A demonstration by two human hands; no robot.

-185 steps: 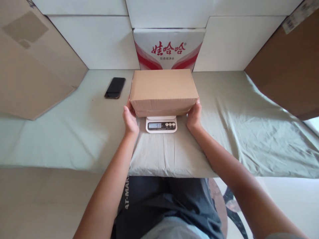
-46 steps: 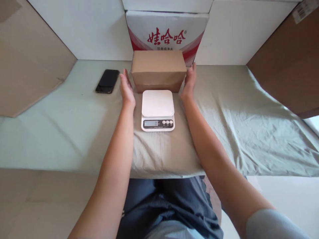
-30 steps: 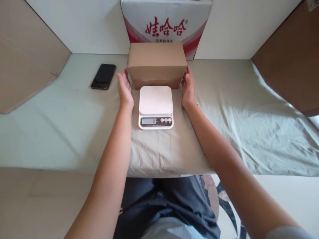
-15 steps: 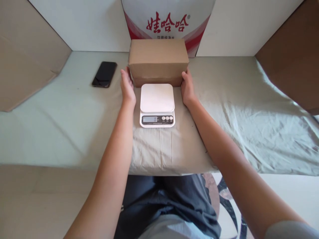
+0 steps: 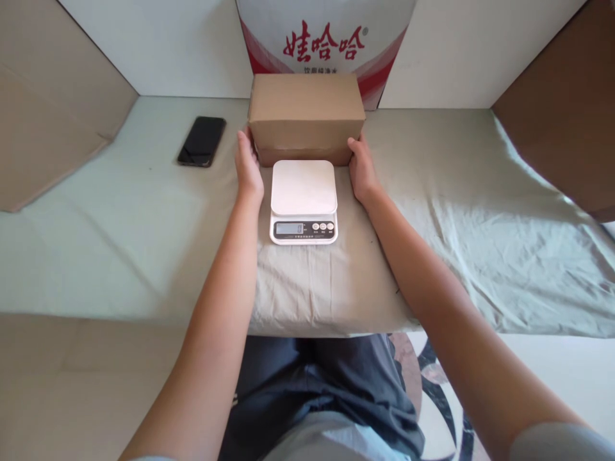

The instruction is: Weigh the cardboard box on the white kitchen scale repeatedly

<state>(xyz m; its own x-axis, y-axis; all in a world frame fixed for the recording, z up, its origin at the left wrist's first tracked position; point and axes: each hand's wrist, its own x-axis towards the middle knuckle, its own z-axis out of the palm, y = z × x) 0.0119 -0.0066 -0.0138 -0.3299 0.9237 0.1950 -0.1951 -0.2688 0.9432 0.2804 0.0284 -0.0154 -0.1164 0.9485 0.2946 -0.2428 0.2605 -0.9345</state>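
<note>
A closed brown cardboard box (image 5: pixel 307 99) stands behind the white kitchen scale (image 5: pixel 304 187) on the cloth. My left hand (image 5: pixel 249 163) is pressed along the box's left side, thumb up, its fingertips partly hidden by the box. On the other end, my right hand (image 5: pixel 361 165) grips the lower right corner, with the thumb on the front face and the fingers out of sight round the side. Nothing lies on the scale's platform; its small display is lit and seems to read 0.
A black smartphone (image 5: pixel 202 141) lies left of the box. Behind stands a white and red carton (image 5: pixel 327 38) with red lettering. Brown cardboard panels (image 5: pixel 52 109) rise at the left and right sides. Light green cloth (image 5: pixel 120 243) covers the table up to its front edge.
My left hand has shifted slightly inward against the box, and my right thumb has moved a little further onto its front face. The box and scale look unmoved.
</note>
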